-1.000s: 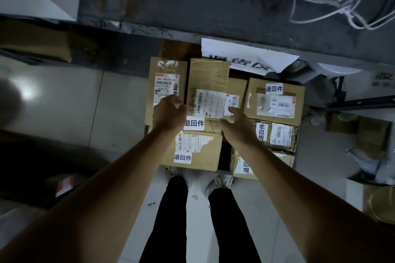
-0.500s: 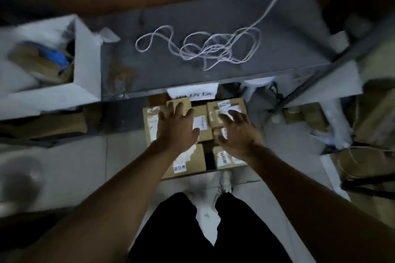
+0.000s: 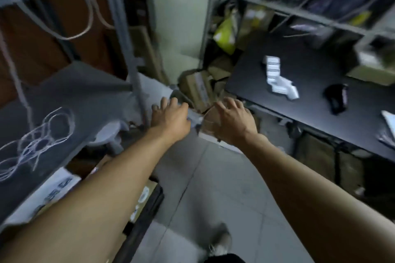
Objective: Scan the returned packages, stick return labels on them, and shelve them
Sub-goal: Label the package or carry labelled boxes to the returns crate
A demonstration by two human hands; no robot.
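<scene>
Both hands empty; pkg pile ahead, black table right.

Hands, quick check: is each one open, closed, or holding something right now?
Left hand: open, fingers spread, holding nothing.
Right hand: open, fingers spread and slightly curled, holding nothing.

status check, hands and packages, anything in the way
Left hand and right hand open, empty. Cardboard packages piled ahead on floor. Path clear.
</scene>
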